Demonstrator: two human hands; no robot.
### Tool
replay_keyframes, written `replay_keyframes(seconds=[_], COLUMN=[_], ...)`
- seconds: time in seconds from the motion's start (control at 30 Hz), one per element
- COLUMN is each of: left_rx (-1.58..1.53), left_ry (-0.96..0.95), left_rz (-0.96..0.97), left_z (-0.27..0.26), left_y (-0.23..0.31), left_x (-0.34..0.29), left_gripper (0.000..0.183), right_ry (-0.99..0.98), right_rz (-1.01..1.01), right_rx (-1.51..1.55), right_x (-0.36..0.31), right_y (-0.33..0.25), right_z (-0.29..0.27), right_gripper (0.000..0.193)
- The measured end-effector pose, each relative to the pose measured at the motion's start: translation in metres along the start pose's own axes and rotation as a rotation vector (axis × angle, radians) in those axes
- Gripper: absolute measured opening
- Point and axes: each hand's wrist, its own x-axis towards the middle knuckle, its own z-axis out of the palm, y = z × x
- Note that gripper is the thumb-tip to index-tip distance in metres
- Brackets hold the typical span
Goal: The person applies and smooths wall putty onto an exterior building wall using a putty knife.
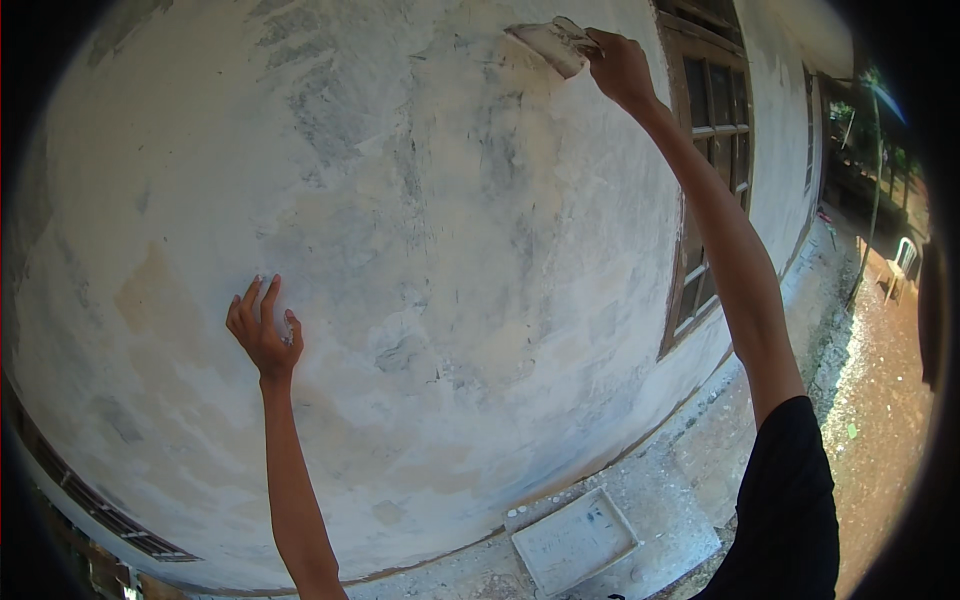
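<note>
That wall (400,250) is patchy all around your left hand (263,330), which is open with fingers spread flat on it, so lean on that for balance. Your right hand (620,68) is clamped on the brush (548,42) way up high; I'd keep strokes long and even, with the tray (575,540) down below your right elbow.

Window (712,170) with dark brown wooden frame, several panes, just right of the raised right arm. Shallow white rectangular tray (574,540) on the ground, below and between both hands, near the wall's foot. Pale concrete strip (690,470) along the wall base, speckled white. Reddish ground (885,400) far right. White plastic chair (900,262) well right, trees (865,110) behind.
</note>
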Motion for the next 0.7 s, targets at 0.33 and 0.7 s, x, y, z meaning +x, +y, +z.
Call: replay_keyframes(seconds=[0.33, 0.7], left_rx=[0.003, 0.003], left_ry=[-0.010, 0.007], left_rz=[-0.009, -0.019], left_z=[0.001, 0.003], left_y=[0.000, -0.002], left_x=[-0.003, 0.000], left_gripper=[0.050, 0.050], right_ry=[-0.160, -1.481], right_rz=[-0.130, -0.038], right_rx=[0.006, 0.342], right_x=[-0.224, -0.443], right_y=[-0.069, -0.187], right_z=[0.041, -0.050], right_gripper=[0.048, 0.034])
